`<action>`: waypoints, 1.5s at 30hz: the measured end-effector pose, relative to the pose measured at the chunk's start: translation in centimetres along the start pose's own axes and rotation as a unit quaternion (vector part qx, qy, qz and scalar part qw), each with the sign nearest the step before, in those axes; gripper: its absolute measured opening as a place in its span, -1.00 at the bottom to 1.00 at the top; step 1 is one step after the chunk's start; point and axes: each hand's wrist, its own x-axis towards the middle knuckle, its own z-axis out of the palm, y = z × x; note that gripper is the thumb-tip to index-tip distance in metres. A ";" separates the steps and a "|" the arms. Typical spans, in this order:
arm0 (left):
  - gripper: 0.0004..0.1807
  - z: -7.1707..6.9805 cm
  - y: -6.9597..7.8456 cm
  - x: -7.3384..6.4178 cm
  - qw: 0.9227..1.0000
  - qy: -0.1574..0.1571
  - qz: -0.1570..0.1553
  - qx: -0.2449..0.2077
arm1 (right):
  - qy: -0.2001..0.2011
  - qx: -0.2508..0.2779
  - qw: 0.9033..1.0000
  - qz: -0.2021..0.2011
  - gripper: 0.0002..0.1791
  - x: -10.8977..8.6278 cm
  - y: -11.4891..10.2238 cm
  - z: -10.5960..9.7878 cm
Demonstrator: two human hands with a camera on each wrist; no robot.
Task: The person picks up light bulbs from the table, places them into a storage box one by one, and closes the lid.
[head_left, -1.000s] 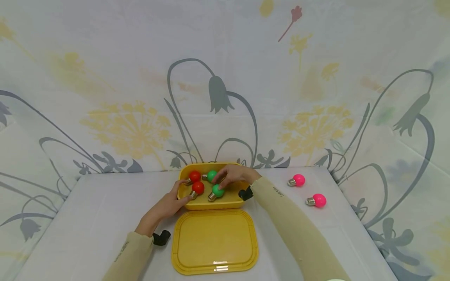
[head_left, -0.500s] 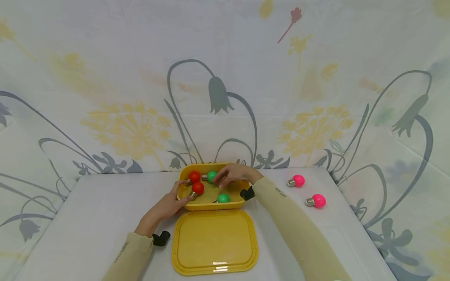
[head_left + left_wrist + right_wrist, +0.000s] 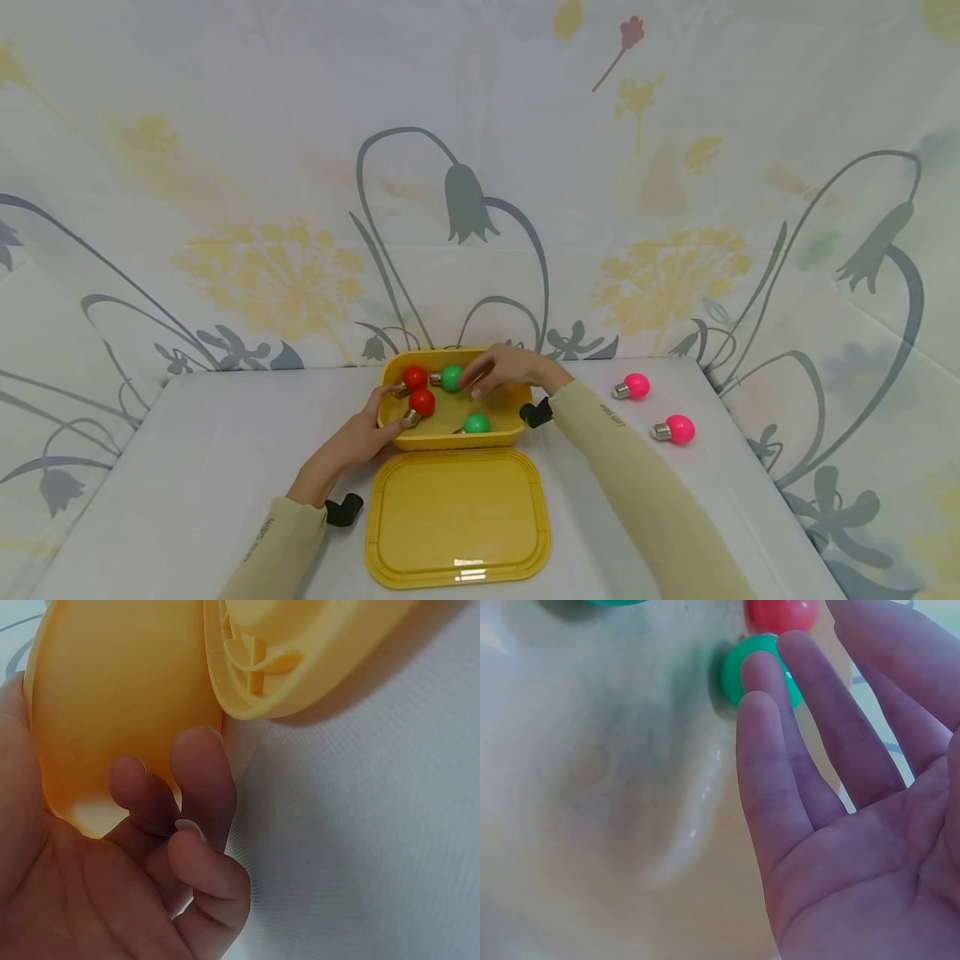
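A shallow yellow plastic box (image 3: 450,442) holds two red light bulbs (image 3: 422,402) on its left side. A green light bulb (image 3: 452,377) lies towards the back, and another green bulb (image 3: 476,423) rests by the front wall. My left hand (image 3: 365,433) grips the box's left end, fingertips at the rim; in the left wrist view, the other fingers (image 3: 201,765) curl outside the wall. Over the right part of the box hovers my right hand (image 3: 506,368), fingers loosely extended with nothing in them. Its fingertips overlap the back green bulb in the right wrist view; contact is unclear.
A yellow lid (image 3: 457,517) lies flat in front of the box. To the right, two pink light bulbs (image 3: 637,386) sit on the white tablecloth (image 3: 225,450). A flower-patterned cloth (image 3: 480,167) hangs just behind the table.
My right hand has let go of the front green bulb, which now lies nearer the front wall. The hand has then shifted slightly up and right. The left hand stays put.
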 end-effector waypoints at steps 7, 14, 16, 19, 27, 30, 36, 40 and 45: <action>-0.30 -0.1 0.1 -0.2 1.000 0.001 -0.002 0.003 | 0.008 0.004 1.000 -0.014 -0.60 -0.8 0.0 -0.3; -0.31 0.0 0.1 -0.2 1.000 0.000 -0.002 0.000 | 0.022 0.022 0.999 -0.037 -0.57 -1.6 0.6 -0.7; -0.31 0.1 0.1 -0.1 1.000 0.000 -0.002 -0.001 | 0.029 0.028 0.998 -0.041 -0.56 -1.9 0.8 -0.8; -0.31 0.0 0.1 -0.1 1.000 0.000 -0.004 -0.003 | 0.045 0.034 0.997 -0.043 -0.57 -2.5 0.9 -1.0; -0.32 0.1 -0.2 0.0 1.000 0.002 -0.003 0.000 | 0.089 0.055 0.994 -0.040 -0.56 -4.6 1.4 -1.5; -0.32 0.1 -0.2 0.0 1.000 0.001 -0.002 0.001 | 0.101 0.057 0.992 -0.041 -0.56 -5.2 1.7 -1.7; -0.31 0.1 -0.2 0.1 1.000 0.001 0.003 0.001 | 0.115 0.060 0.991 -0.044 -0.56 -6.2 2.5 -2.3; -0.30 0.2 -0.3 0.1 1.000 0.000 0.000 -0.001 | 0.123 0.072 0.989 -0.041 -0.53 -6.9 2.9 -2.5; -0.30 0.1 -0.3 0.1 1.000 0.001 -0.002 -0.001 | 0.141 0.072 0.987 -0.038 -0.52 -8.0 3.5 -2.6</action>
